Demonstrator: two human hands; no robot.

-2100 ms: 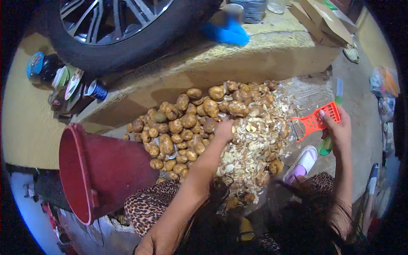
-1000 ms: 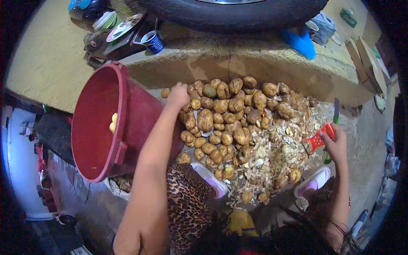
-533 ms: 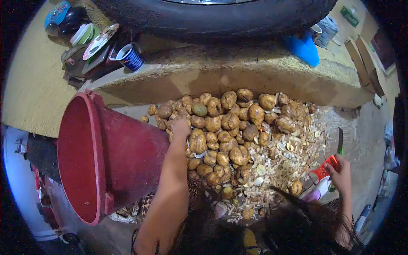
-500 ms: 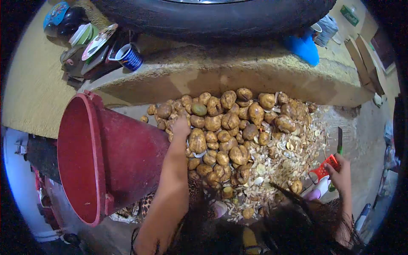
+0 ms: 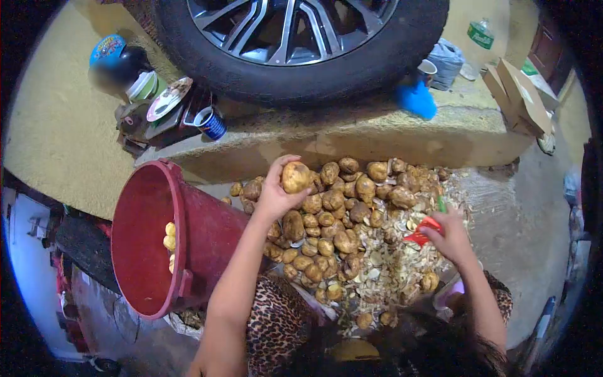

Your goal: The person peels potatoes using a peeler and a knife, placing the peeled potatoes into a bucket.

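Note:
Raised over the left part of the potato pile point(image 5: 333, 229), my left hand point(image 5: 279, 191) grips a potato point(image 5: 296, 178) with its fingers curled round it. My right hand point(image 5: 447, 232) is closed on a red peeler point(image 5: 425, 231) above the peelings point(image 5: 392, 270). Something green sticks up past the right hand's fingers; how it is held is hard to make out. The red bucket point(image 5: 213, 229) leans beside my left forearm, its mouth facing left, with several peeled potatoes point(image 5: 169, 242) inside.
A car wheel point(image 5: 301, 81) stands on the raised ledge point(image 5: 352, 147) behind the pile. A blue cup point(image 5: 211, 124) and dishes point(image 5: 168, 100) lie at its left, a blue bag point(image 5: 417, 102) and cardboard point(image 5: 520, 100) at its right. A shoe is partly visible near my right forearm.
My left hand has come up from the pile with a potato in it. My right hand has moved left with the red peeler, over the peelings. The view has shifted, showing more of the wheel.

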